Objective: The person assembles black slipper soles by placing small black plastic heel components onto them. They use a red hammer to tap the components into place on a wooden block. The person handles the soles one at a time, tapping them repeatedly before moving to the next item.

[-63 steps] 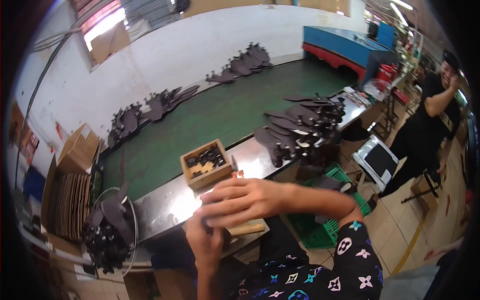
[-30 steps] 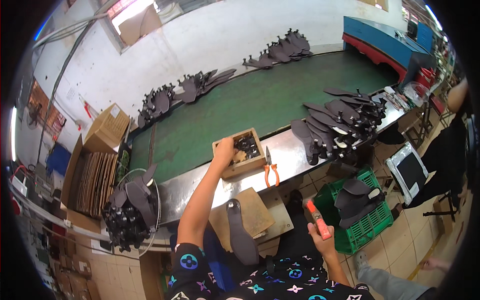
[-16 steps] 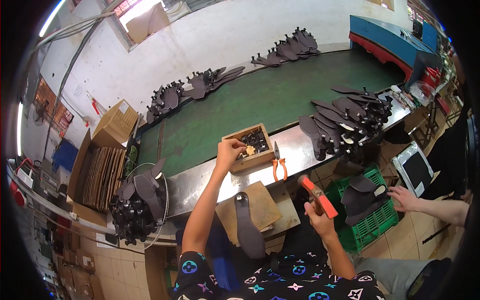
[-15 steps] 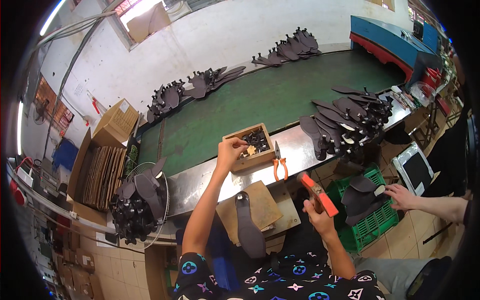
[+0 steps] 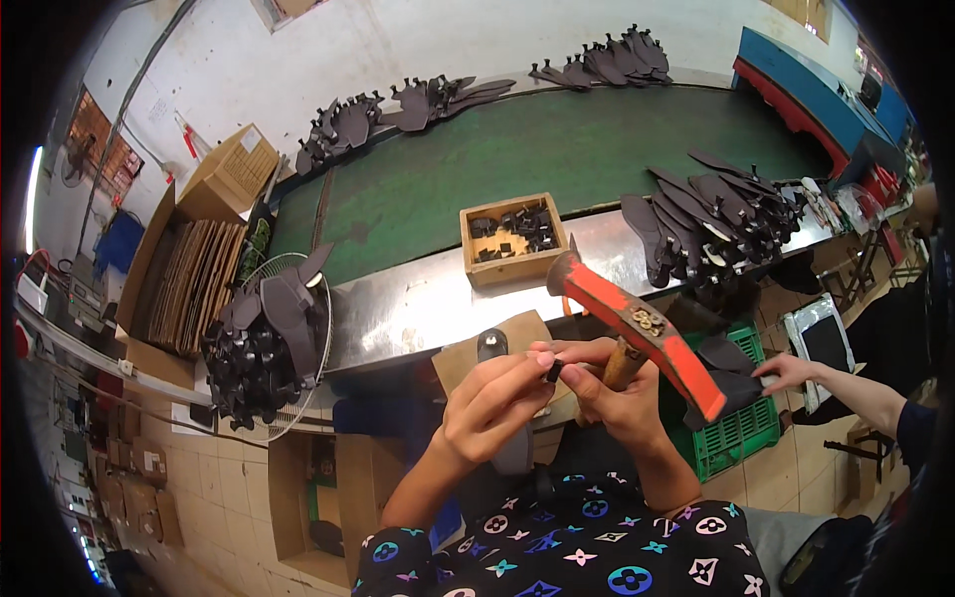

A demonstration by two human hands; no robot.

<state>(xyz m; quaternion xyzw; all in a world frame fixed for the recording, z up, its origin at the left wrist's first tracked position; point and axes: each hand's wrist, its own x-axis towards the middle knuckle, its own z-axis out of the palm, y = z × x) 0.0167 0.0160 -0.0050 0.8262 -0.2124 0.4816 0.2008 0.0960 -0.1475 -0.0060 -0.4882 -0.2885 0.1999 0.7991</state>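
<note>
The left hand has quit the wooden box above frame centre, fingertips now pinching a small black piece at lower centre beside the hammer-gripping right hand; pick-up appears complete.

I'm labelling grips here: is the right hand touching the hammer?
Touching. The head view shows the right hand gripping the wooden handle of the hammer, with no gap between skin and wood.
</note>
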